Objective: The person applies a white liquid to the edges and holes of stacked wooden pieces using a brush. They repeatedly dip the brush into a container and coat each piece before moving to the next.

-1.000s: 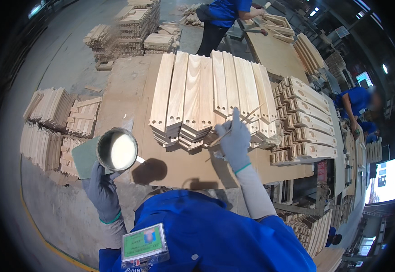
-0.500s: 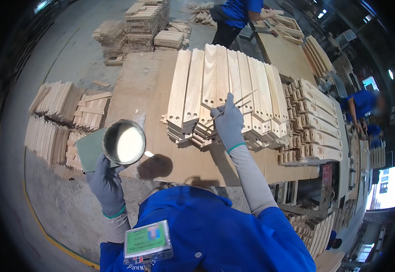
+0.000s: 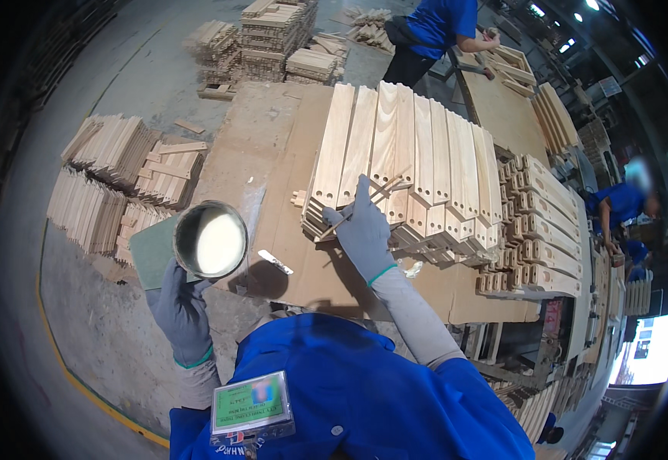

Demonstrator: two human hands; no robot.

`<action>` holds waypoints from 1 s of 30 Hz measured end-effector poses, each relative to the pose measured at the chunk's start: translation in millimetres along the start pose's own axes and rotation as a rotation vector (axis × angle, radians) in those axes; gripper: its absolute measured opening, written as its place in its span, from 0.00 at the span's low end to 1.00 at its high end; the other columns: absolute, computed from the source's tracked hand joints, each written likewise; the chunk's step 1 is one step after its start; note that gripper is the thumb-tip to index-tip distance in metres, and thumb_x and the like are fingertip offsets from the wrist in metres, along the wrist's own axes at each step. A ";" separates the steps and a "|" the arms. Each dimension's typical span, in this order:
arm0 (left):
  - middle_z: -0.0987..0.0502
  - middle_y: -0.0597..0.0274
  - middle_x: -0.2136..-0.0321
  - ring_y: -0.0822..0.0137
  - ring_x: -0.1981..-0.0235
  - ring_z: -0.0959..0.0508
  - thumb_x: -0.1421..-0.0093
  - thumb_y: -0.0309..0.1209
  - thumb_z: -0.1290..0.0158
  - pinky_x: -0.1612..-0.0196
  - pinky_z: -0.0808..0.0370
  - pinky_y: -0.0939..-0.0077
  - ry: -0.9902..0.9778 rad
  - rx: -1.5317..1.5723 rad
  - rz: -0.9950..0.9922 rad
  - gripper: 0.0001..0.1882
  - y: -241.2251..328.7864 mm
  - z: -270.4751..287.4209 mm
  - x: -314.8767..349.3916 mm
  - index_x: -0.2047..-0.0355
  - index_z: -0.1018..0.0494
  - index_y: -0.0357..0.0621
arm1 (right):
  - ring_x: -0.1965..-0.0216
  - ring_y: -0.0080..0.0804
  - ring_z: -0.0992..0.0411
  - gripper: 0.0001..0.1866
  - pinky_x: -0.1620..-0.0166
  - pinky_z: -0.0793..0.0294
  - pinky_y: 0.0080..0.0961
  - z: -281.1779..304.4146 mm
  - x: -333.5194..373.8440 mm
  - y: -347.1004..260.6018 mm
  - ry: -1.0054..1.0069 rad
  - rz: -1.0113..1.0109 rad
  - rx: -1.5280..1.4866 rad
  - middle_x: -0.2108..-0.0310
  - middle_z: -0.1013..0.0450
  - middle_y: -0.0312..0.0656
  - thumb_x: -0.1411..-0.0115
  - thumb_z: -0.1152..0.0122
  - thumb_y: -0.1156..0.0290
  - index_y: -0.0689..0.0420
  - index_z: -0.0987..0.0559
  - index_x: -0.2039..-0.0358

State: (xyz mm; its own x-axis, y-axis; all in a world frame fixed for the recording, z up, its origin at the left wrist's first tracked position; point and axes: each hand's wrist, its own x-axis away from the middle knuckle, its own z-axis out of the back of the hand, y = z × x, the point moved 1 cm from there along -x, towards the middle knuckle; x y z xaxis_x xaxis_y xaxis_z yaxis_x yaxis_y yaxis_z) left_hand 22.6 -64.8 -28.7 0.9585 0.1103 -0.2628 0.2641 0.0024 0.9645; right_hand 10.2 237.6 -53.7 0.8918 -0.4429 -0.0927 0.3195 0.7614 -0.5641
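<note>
My left hand, in a grey glove, is closed around a round cup of creamy white liquid. A flat greenish sheet sticks out beside the cup, by the same hand. My gloved right hand is over the near ends of a stack of pale wooden slats. Thin wooden sticks cross under its stretched index finger, gripped by the other fingers. Round holes show near the slats' close ends; my right hand hides some of them.
Cardboard covers the worktable. Curved wooden parts with slots are piled to the right. A whitish strip lies near the cup. Wood stacks stand on the left floor. A co-worker in blue works at the far table.
My right hand has moved left along the slat ends with the sticks. The table and slats appear shifted rightward in view. My left hand still holds the cup.
</note>
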 end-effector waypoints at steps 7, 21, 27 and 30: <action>0.32 0.54 0.52 0.67 0.58 0.25 0.38 0.17 0.56 0.64 0.21 0.80 -0.128 -0.190 -0.213 0.16 -9.7 -12.5 -7.2 0.50 0.33 0.28 | 0.70 0.47 0.26 0.42 0.64 0.29 0.41 15.3 -38.4 -10.0 0.043 -0.082 0.090 0.71 0.25 0.49 0.52 0.35 0.60 0.64 0.43 0.42; 0.23 0.54 0.62 0.68 0.66 0.21 0.39 0.25 0.52 0.68 0.21 0.78 -0.239 0.492 0.323 0.14 31.6 -76.8 -26.5 0.53 0.31 0.33 | 0.69 0.31 0.27 0.04 0.64 0.26 0.24 155.6 56.3 -52.8 0.038 0.301 -0.825 0.69 0.26 0.44 0.48 0.42 0.79 0.64 0.22 0.70; 0.24 0.52 0.60 0.65 0.62 0.22 0.41 0.20 0.50 0.59 0.21 0.71 -0.350 0.561 0.294 0.14 49.9 -87.8 -29.8 0.54 0.30 0.31 | 0.65 0.32 0.24 0.06 0.60 0.26 0.29 154.7 67.5 -66.2 -0.088 0.487 -0.675 0.67 0.23 0.44 0.51 0.39 0.79 0.60 0.20 0.70; 0.22 0.57 0.64 0.71 0.68 0.21 0.39 0.23 0.51 0.65 0.23 0.79 -0.363 0.466 0.147 0.11 54.4 -89.7 -31.7 0.56 0.28 0.34 | 0.63 0.32 0.24 0.06 0.58 0.26 0.30 154.8 67.9 -64.5 -0.136 0.404 -0.658 0.66 0.23 0.45 0.51 0.38 0.79 0.61 0.20 0.69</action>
State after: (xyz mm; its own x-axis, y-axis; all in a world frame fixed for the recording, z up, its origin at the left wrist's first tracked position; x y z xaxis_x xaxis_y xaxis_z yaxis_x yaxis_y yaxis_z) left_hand -3.0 21.0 34.6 0.9421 -0.2696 -0.1993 0.0669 -0.4312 0.8998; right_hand 99.8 231.7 103.4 0.9435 -0.0966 -0.3169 -0.2558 0.3956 -0.8821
